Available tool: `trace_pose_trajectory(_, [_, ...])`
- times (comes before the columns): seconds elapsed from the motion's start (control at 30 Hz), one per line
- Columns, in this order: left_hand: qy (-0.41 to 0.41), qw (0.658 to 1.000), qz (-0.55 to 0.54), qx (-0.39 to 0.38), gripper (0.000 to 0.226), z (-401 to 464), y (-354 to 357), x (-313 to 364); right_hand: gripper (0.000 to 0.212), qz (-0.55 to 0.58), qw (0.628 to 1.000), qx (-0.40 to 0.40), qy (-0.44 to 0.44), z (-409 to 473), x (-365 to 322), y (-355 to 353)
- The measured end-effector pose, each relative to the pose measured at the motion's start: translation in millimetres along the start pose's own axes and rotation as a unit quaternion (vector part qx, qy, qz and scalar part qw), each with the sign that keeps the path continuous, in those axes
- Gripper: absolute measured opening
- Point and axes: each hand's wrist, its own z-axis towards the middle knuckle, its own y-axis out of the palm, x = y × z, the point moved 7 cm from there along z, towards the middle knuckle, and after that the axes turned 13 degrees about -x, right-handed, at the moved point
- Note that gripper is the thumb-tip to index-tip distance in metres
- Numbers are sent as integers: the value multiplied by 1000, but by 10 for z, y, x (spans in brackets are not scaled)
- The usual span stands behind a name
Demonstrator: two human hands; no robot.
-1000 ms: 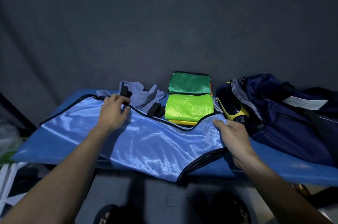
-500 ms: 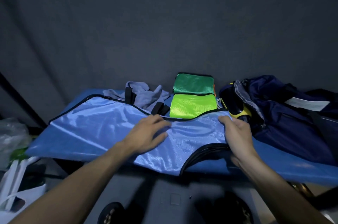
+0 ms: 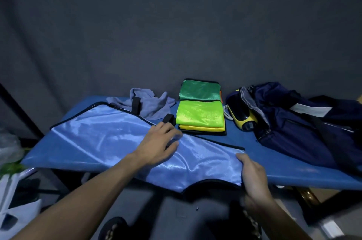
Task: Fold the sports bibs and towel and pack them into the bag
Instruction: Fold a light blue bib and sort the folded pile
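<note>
Along the front edge of the table (image 3: 293, 173), we are looking down at a light blue bib (image 3: 109, 141) lying spread flat, its black-trimmed near side hanging a little over that edge. Our left hand (image 3: 158, 145) is resting on the middle of the bib, near its far trimmed edge, fingers bent over a small bunch of the shiny fabric; whether they are truly pinching it or only pressing it we cannot tell. Our right hand (image 3: 252, 177) is gripping the bib's right end at the table's front edge, thumb on top and fingers curled beneath the cloth. The two hands are working well apart, both on the same bib.

Toward the back edge, behind the bib, a grey towel (image 3: 150, 104) is lying crumpled, with two black straps (image 3: 136, 104) standing out against it. Just beside it to the right, a stack of folded bibs (image 3: 199, 116) is sitting in two piles, dark green behind and lime green over yellow in front. At the right end of the table a navy bag (image 3: 305, 128) is slumping open, with a yellow and black object (image 3: 242, 118) showing at its mouth and a white tag (image 3: 309, 110) lying on top.
</note>
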Motion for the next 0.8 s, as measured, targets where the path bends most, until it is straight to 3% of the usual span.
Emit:
trace_pose_trajectory(0.17, [11,997,13,-77,50,9,161,3,27,-13,1000,9,-16,-56,75,-24])
trace_pose_trajectory(0.27, [13,997,4,-80,47,13,137,10,25,-34,999,12,-32,-105,85,0])
trace_pose_trajectory(0.4, [3,999,2,-34,40,10,15,-61,39,-28,997,10,-65,-193,-44,64])
trace_pose_trajectory(0.5, [14,998,6,-55,44,-21,75,-117,47,-27,993,-3,-112,-275,-267,206])
trace_pose_trajectory(0.57, [13,998,-23,-64,42,-5,32,-116,44,-36,990,-21,-135,-317,-439,367])
trace_pose_trajectory(0.7, [-30,998,-62,4,29,-15,-146,-289,50,-46,977,-89,-188,-349,-807,875])
trace_pose_trajectory(0.8, [-28,996,-70,-53,38,-28,-57,-398,54,-79,962,-138,-222,-349,-1025,1352])
